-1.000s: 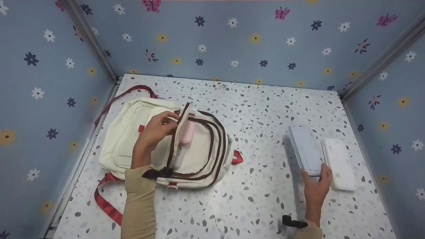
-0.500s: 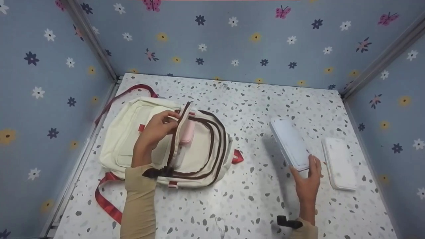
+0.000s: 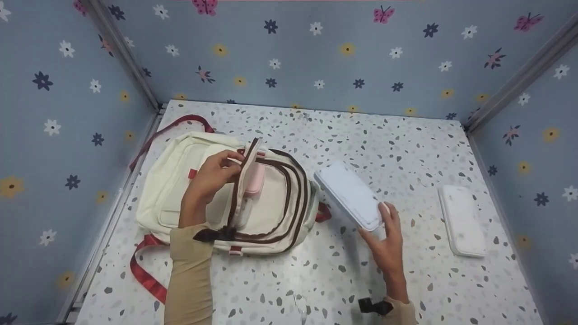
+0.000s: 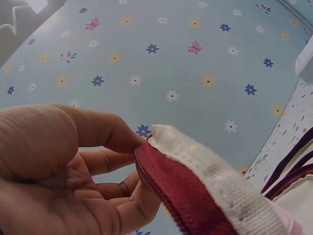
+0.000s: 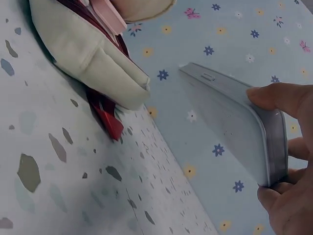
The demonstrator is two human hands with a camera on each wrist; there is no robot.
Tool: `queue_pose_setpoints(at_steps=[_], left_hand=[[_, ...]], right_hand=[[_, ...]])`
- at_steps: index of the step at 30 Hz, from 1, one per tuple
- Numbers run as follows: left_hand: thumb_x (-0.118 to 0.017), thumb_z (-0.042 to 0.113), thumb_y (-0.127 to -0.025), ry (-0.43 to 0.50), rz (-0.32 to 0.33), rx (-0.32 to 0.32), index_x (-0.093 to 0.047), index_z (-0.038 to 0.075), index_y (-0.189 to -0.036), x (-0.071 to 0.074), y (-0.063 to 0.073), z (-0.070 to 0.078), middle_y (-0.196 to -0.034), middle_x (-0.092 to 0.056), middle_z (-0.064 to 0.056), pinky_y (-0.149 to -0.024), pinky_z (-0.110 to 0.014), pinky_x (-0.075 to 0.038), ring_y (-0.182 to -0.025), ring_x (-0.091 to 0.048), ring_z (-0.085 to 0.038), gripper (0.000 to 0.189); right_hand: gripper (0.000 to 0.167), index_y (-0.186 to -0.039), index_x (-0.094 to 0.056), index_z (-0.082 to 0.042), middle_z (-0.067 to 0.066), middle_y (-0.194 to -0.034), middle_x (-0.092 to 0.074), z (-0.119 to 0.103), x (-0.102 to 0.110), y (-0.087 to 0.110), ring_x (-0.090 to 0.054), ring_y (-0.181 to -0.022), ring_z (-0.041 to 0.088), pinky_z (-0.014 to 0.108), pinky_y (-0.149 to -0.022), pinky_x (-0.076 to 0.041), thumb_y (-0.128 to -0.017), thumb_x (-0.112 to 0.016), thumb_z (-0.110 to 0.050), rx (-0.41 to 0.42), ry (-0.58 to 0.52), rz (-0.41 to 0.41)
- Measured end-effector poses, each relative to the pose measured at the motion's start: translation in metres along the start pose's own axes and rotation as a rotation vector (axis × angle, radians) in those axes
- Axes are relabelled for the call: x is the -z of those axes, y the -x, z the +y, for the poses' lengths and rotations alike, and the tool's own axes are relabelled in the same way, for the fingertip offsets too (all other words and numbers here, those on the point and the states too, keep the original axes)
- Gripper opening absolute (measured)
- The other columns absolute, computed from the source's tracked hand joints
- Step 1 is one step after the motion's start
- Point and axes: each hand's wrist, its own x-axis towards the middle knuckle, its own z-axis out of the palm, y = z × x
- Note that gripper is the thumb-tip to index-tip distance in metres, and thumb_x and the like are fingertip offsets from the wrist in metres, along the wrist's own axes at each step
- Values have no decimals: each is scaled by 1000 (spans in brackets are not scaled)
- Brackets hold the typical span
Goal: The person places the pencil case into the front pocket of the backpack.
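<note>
1. While the left hand (image 3: 216, 174) pinches the zippered flap (image 3: 245, 176) between narrowed thumb and fingers, the right hand (image 3: 386, 239) grips a pale blue case (image 3: 350, 194), its thumb and fingers spread to the width of the near end.
2. Pale blue case: extends forward and leftward from the right fingertips, raised above the speckled table (image 3: 420, 149); its far end points toward the backpack (image 3: 151, 198), just beside it but apart, as the right wrist view confirms.
3. Zippered flap: stands raised at the left fingertips, its dark red zipper edge uppermost; the left wrist view shows a cream woven face beside the zipper.
4. Pink case (image 3: 255, 180): inside the unzipped pocket, just to the right of the left fingertips and partly hidden by the flap. A translucent item (image 3: 244, 214) lies nearer the person; what it is cannot be told.
5. Backpack: cream, lying flat beneath and around the left fingers, with one red strap (image 3: 149, 277) looping out to the left of the left wrist.
6. White case (image 3: 463, 221): flat on the table, well to the right of the right fingers.
7. Flowered wall (image 3: 316, 54): beyond both hands.
</note>
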Motion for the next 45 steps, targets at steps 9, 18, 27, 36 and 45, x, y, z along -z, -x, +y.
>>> queue_pose_setpoints(at_steps=[9, 18, 27, 36, 45], left_hand=[[-47, 1, -92, 27, -27, -7, -54, -4, -118, -1, -1, -1, -95, -55, -10, -77, -27, -53, -80, -60, -14, 28], [-47, 1, -91, 9, -21, -21, -54, -4, -118, -1, 0, 0, -95, -54, -11, -78, -27, -54, -79, -60, -14, 29], [-47, 2, -91, -3, -29, -22, -54, -2, -119, -2, 1, 3, -96, -55, -12, -79, -28, -54, -81, -59, -15, 30], [-47, 2, -91, 7, -44, -13, -54, -3, -118, -4, -1, 1, -95, -55, -11, -77, -26, -53, -80, -59, -15, 28], [-46, 3, -91, 8, -42, -20, -54, -3, -119, -4, -1, -1, -96, -54, -12, -77, -27, -53, -79, -60, -14, 29]], right_hand=[[73, -138, -44, 5, 22, -149, -30, -8, -25, 5, -31, -137, 37, 10, -107, -24, -74, -78, 0, 151, -7, -105], [72, -136, -46, 6, 27, -148, -31, -17, -46, 12, -30, -136, 43, 10, -107, -24, -72, -79, 0, 212, -31, -208], [70, -134, -49, 4, 26, -147, -33, -32, -70, 19, -33, -135, 46, 21, -107, -32, -72, -80, -2, 301, -29, -332], [71, -134, -52, -3, 22, -147, -35, -17, -88, 21, -33, -137, 40, 47, -107, -35, -70, -83, -8, 297, 20, -385], [74, -140, -48, -19, 9, -152, -33, 8, -104, 20, -31, -140, 26, 47, -108, -34, -74, -82, -23, 261, 15, -448]])
